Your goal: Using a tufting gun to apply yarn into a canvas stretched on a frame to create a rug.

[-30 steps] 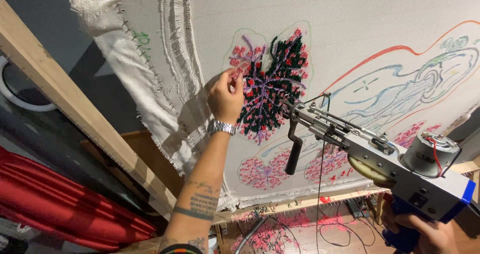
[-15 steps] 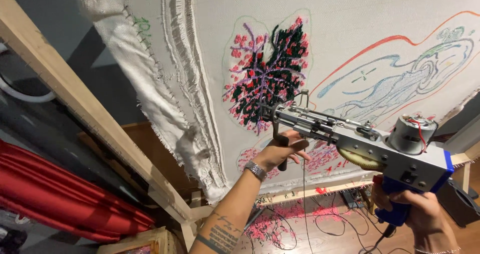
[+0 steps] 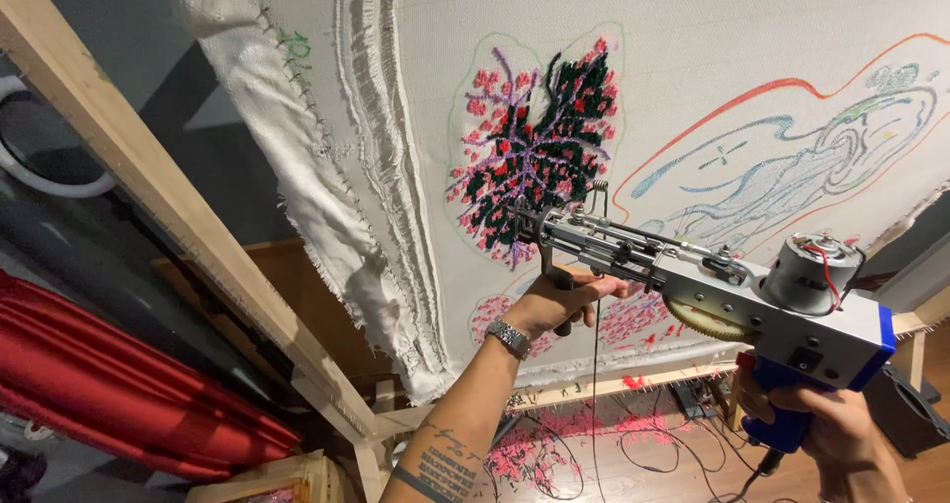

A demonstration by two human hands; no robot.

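Well, this metal tufting gun [image 3: 712,285] feels heavy and hard, so my left hand [image 3: 564,300] grips its front handle and my right hand [image 3: 821,429] squeezes the blue grip.

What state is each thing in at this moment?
Left hand: gripping the front handle of the tufting gun.
Right hand: wrapped round the blue rear grip.
Tufting gun: raised, needle at the cloth.
Backing cloth: stretched on the wooden frame, partly tufted.
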